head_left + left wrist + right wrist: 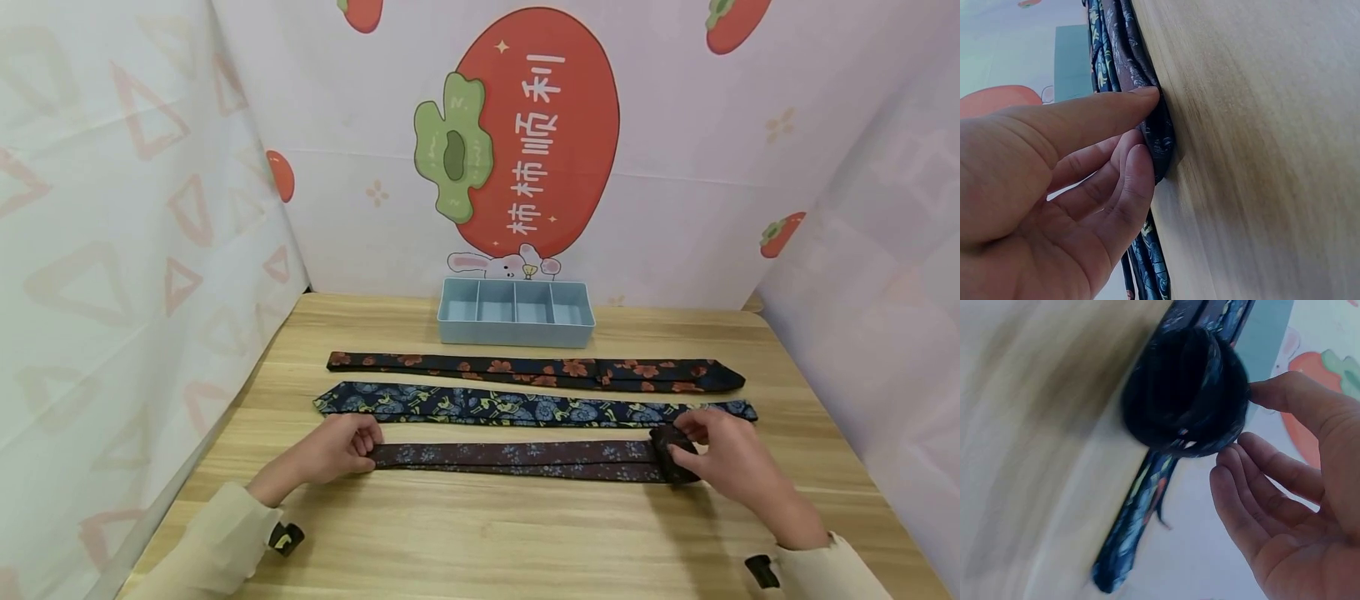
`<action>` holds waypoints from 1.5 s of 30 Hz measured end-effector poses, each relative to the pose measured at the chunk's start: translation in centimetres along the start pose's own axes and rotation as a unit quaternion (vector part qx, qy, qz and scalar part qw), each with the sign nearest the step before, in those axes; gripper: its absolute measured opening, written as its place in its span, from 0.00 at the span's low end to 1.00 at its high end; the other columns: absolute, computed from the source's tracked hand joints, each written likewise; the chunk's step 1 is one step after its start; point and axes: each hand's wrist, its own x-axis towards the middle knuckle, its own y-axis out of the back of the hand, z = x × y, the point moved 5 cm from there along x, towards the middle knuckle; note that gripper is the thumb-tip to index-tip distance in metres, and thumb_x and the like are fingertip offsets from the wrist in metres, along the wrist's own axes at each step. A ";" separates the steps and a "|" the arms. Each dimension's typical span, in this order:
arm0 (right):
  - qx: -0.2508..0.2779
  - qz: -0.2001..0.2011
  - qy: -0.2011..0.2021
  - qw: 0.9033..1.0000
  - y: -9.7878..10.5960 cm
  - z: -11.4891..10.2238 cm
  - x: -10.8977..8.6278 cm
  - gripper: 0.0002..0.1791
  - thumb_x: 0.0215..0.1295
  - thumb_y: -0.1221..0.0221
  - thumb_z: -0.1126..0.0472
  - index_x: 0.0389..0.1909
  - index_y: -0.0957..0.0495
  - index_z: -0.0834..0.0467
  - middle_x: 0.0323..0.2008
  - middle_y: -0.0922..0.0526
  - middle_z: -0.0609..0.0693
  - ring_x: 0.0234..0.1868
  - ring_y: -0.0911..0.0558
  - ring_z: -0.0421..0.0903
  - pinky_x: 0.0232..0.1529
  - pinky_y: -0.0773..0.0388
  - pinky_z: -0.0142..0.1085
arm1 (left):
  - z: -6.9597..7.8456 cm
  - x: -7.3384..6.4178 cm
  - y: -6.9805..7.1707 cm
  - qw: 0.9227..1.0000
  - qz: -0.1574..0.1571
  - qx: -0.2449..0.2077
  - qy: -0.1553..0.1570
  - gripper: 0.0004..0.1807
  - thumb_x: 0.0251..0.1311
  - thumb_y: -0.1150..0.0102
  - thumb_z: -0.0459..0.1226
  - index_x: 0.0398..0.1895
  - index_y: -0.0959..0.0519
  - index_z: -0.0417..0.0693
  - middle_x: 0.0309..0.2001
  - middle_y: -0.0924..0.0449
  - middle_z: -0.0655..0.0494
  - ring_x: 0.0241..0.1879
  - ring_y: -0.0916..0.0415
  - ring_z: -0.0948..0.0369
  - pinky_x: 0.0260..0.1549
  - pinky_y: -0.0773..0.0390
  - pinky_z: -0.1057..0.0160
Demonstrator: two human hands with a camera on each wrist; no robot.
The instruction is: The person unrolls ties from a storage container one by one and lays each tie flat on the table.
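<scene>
A dark maroon necktie (517, 458) with small blue flowers lies flat and lengthwise across the near part of the table, its right end wound into a roll. My left hand (333, 450) pinches the narrow left end between thumb and fingers. On the right, my right hand (731, 454) grips the roll (1185, 394), thumb and fingers on its outer side; its loose coils show in the right wrist view. Just behind lies a navy necktie (465, 404) with blue and yellow figures. Farther back is a dark necktie (498, 367) with orange-red flowers.
At the back of the wooden table (480, 533) stands a light blue box (517, 334) with several compartments in a row. Printed cloth hangs behind it and along both sides, with a large red persimmon (577, 125) on the back panel.
</scene>
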 end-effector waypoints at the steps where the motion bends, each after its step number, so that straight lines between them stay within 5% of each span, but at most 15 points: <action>1: -0.004 0.004 0.008 1.000 0.0 -0.4 0.1 0.16 0.56 0.23 0.61 0.42 0.14 0.62 0.38 0.14 0.54 0.36 0.15 0.48 0.36 0.15 0.45 | 0.0 0.0 0.0 1.000 0.000 0.001 0.000 0.14 0.55 0.22 0.29 0.41 0.18 0.45 0.35 0.20 0.57 0.34 0.26 0.67 0.34 0.19 0.68; 14: -0.037 0.028 0.032 0.998 -1.1 -0.6 -0.1 0.21 0.46 0.17 0.61 0.38 0.16 0.62 0.34 0.19 0.51 0.34 0.21 0.44 0.31 0.20 0.39 | -0.5 -0.3 0.3 1.000 0.004 0.001 0.011 0.13 0.56 0.23 0.29 0.41 0.18 0.45 0.35 0.21 0.57 0.34 0.25 0.66 0.34 0.20 0.68; 27: -0.026 0.017 -0.002 1.000 0.2 1.5 -0.4 0.17 0.53 0.22 0.61 0.39 0.15 0.63 0.36 0.16 0.55 0.34 0.18 0.48 0.32 0.19 0.43 | -0.8 -1.2 0.9 1.000 0.001 -0.008 0.013 0.14 0.56 0.23 0.29 0.42 0.18 0.45 0.36 0.20 0.55 0.35 0.25 0.65 0.34 0.20 0.68; 37: -0.041 0.018 0.029 0.999 -0.8 -0.4 0.1 0.19 0.49 0.18 0.60 0.38 0.15 0.62 0.34 0.20 0.50 0.34 0.21 0.44 0.32 0.20 0.39 | -0.8 -1.2 0.8 1.000 0.000 -0.008 0.017 0.14 0.56 0.23 0.29 0.42 0.18 0.45 0.36 0.21 0.55 0.35 0.26 0.65 0.34 0.20 0.68; 45: -0.046 0.048 0.033 0.997 -0.7 0.9 -0.4 0.20 0.44 0.17 0.63 0.37 0.16 0.62 0.35 0.18 0.53 0.34 0.20 0.46 0.32 0.20 0.40 | -1.4 -1.3 1.2 1.000 0.005 0.000 0.018 0.14 0.57 0.23 0.29 0.42 0.18 0.44 0.35 0.20 0.55 0.34 0.26 0.66 0.34 0.20 0.68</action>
